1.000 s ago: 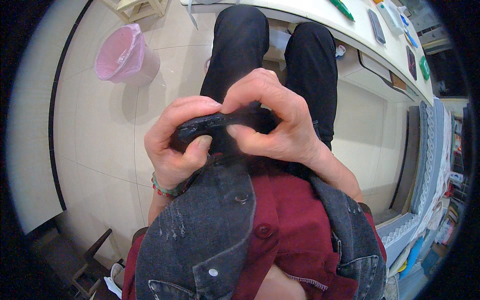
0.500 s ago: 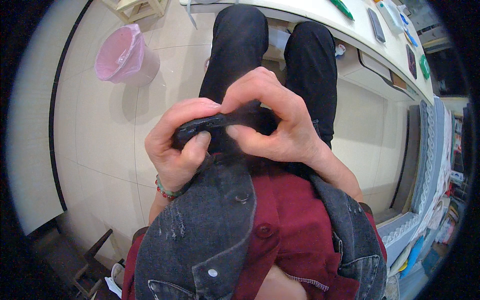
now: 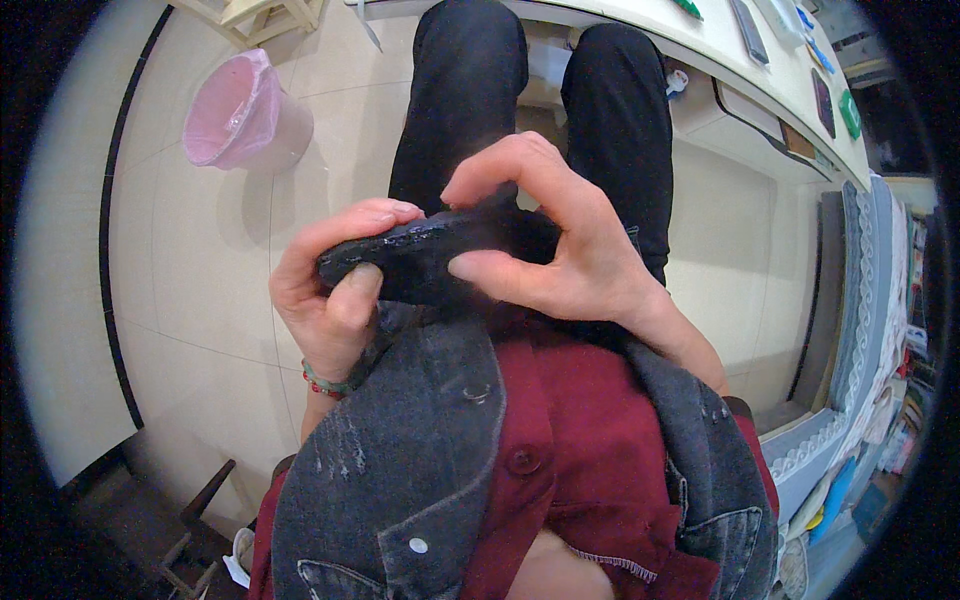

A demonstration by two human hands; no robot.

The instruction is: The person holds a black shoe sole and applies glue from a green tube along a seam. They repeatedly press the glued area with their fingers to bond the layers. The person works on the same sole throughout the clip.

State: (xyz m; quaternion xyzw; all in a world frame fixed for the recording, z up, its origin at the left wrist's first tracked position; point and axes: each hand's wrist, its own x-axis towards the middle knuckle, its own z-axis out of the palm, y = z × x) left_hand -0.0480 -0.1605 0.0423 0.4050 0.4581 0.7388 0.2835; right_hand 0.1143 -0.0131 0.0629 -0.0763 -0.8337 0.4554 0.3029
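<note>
A soft-looking black piece (image 3: 420,275), apparently fabric with a glossy upper edge, stretches between my two hands above my lap. My left hand (image 3: 325,280) grips its left end, thumb in front and fingers along the top. At the other side, my right hand (image 3: 580,240) curls around the black piece, its thumb pressed on the front and its index finger arched over the top edge. The far right end lies hidden inside that hand. Its exact kind cannot be made out against my black trousers (image 3: 465,80).
A pink bin (image 3: 290,135) with a liner stands on the tiled floor at far left, near a wooden stool (image 3: 260,15). Beyond my knees runs a white table (image 3: 700,45) bearing several small items. Lace-edged cloth (image 3: 855,330) lines the right side.
My left hand has moved left, away from the right one. More of the black piece and its glossy edge now shows between them. The whole view has shifted slightly.
</note>
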